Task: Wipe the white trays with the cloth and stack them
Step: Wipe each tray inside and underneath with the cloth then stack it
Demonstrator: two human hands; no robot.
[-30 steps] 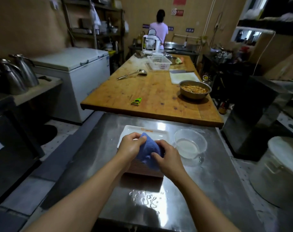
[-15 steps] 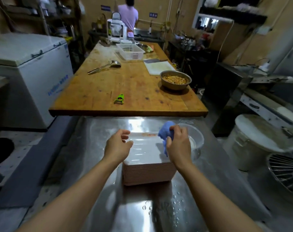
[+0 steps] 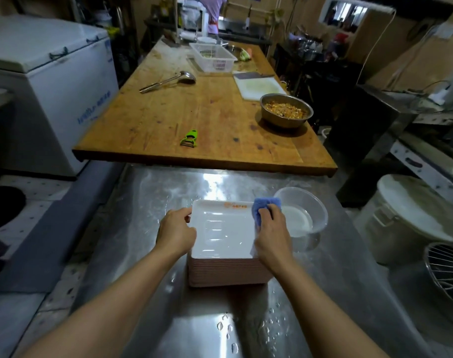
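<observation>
Commercial kitchen — steel counter, chest freezer, wooden prep table.

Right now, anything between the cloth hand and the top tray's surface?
Nothing visible. The right hand grips the blue cloth at the top tray's far right corner; the tray's white face is bare. The left hand holds only its left rim. The clear bowl sits beside the stack, off to the right.
</observation>
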